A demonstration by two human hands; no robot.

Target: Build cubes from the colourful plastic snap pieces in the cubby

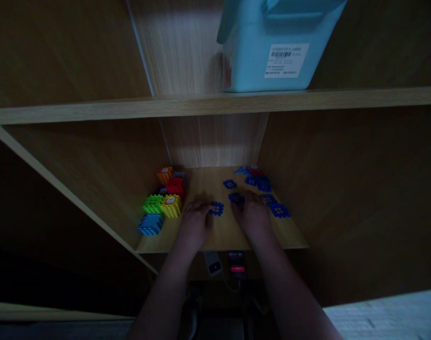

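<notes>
blue tile [216, 208] lies on the shelf [222, 233], touching the left hand [196, 221] fingertips; second blue tile [236, 198] under right hand [253, 216] fingers. grip on either: cannot tell. coloured cubes [166, 200] stand left.

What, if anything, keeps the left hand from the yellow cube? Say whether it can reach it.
Probably yes. The left hand rests on the shelf just beside the yellow cube, with only bare wood between them; the green cube sits on its far side.

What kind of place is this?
Likely a wooden shelving cubby used for toy storage: plank shelves, a labelled pale blue bin above, and coloured block cubes and blue tiles on the lower board.
</notes>
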